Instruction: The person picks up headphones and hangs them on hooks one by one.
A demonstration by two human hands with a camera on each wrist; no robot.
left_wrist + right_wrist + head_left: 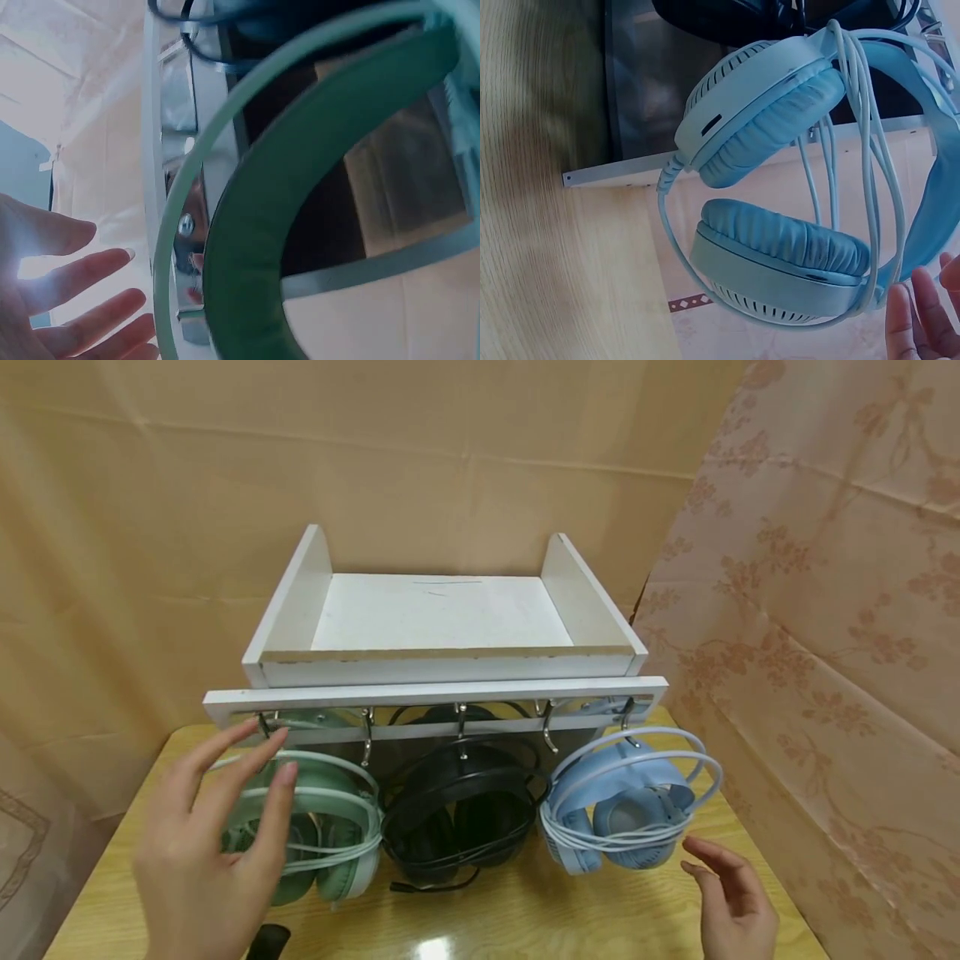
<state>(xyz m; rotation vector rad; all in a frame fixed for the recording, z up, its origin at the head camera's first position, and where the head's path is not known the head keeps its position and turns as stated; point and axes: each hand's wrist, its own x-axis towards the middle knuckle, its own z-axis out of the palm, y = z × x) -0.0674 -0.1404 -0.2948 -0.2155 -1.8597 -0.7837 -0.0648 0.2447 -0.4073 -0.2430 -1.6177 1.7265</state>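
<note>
Green headphones (347, 868) with a pale cable wound on them hang at the left of the white hook rail (435, 692). My left hand (213, 847) is raised in front of them, fingers spread and holding nothing; the left wrist view shows it beside the green headband (247, 247). Black headphones (465, 785) hang in the middle. Blue headphones (645, 827) with a looped cable hang at the right. Just below and right of them is my right hand (735, 902), its fingers loosely bent with nothing in them. Close by the cable loops are its fingertips (921, 300) in the right wrist view.
The rail runs along the front of a white shelf (442, 610) with raised sides. Several metal hooks (367, 735) hang from it. Beneath is a wooden table (570, 918), where a dark object (267, 941) shows near the left hand. Fabric curtains (465, 460) stand behind and at the right.
</note>
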